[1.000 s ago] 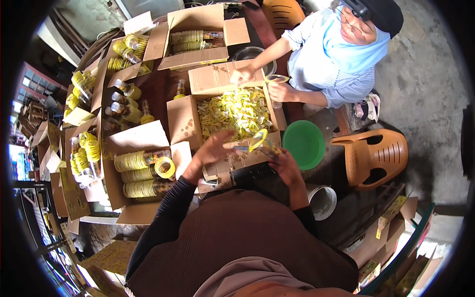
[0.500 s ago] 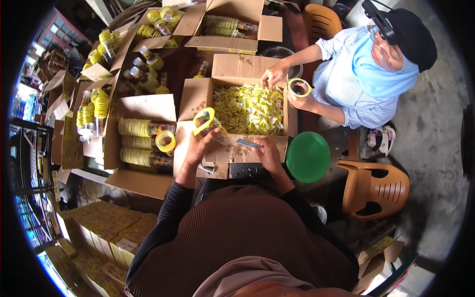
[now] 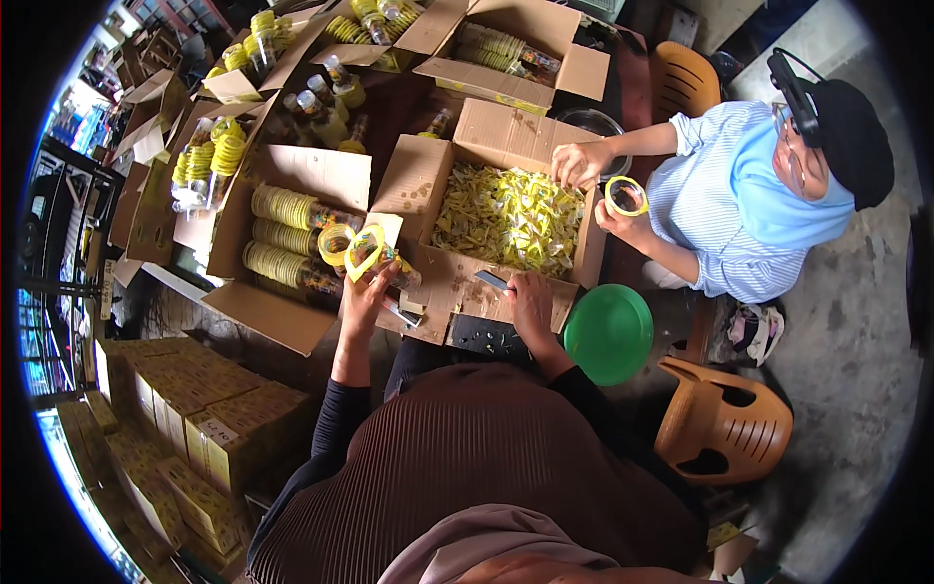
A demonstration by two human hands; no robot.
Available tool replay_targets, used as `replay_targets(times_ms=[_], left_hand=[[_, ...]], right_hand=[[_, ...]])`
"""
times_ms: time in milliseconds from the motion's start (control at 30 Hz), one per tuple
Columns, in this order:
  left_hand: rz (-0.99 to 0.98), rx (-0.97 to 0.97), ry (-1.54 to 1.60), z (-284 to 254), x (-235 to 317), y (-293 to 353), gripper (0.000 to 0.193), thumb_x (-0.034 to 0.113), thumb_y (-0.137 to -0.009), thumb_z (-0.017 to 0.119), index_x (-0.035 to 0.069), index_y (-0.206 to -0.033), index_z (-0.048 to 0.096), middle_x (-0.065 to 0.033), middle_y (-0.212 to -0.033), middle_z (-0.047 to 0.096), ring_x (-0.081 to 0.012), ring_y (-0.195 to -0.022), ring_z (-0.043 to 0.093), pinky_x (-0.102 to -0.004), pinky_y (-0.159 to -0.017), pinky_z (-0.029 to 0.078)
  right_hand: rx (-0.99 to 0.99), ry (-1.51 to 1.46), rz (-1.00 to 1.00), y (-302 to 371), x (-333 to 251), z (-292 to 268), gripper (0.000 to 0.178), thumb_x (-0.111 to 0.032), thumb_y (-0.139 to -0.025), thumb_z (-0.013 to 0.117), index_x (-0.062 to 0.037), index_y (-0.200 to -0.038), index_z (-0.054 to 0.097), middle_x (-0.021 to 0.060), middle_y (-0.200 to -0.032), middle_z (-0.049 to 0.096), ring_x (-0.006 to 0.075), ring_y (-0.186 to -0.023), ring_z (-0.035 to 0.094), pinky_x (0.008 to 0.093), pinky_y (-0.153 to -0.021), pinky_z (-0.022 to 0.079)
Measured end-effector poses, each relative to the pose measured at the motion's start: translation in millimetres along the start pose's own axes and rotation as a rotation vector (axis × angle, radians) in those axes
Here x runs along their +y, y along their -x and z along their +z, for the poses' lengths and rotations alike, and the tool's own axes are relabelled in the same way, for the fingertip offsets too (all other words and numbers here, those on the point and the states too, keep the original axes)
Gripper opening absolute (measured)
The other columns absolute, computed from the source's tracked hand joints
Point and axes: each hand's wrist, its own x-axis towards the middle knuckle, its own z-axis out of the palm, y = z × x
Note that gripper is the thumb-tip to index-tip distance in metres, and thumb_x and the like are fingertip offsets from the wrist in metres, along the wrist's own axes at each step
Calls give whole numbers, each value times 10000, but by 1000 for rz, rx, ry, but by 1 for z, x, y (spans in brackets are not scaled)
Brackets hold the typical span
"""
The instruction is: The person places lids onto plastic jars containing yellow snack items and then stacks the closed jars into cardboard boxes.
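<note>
My left hand [image 3: 365, 297] is wrapped around a clear plastic jar [image 3: 404, 275] with a yellow rim, its mouth tilted up toward me. Right beside its rim is another yellow-rimmed jar [image 3: 336, 243], at the edge of the left carton. My right hand [image 3: 530, 302] grips a flat grey blade [image 3: 491, 279] that points left, over the near flap of the middle carton [image 3: 501, 127]. That carton holds a heap of small yellow-and-white packets [image 3: 511, 219].
The left carton [image 3: 268, 316] holds stacked yellow-rimmed jars [image 3: 282, 206]. A co-worker [image 3: 749, 195] at the far right holds a yellow-rimmed jar [image 3: 626, 197], one hand over the packets. A green round lid or basin [image 3: 608, 336] and an orange chair [image 3: 725, 428] are to my right.
My left hand has carried its jar left, toward the left carton. The blade stays in my right hand. The whole view has shifted, and the co-worker's hand remains by the packets.
</note>
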Motion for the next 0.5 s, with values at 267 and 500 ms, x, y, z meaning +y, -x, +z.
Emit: replay_targets(times_ms=[267,500], left_hand=[[-5,76,-98,-6,10,16,444,61,-873,665,-30,-1262,471,-103,-1102,627,-145,-1002,611,-294,-873,494],[78,160,-55,3,18,38,509,127,-829,739,-8,-1251,488,-62,-1036,622,-127,-945,601,-286,-833,502]], right_hand=[[-20,-60,-33,-3,-6,1,148,-35,-732,677,-82,-839,586,97,-867,547,297,-869,544,413,-733,413],[-1,-115,-159,-28,-37,5,119,-56,-759,658,-84,-862,605,96,-887,540,296,-877,541,415,-777,429]])
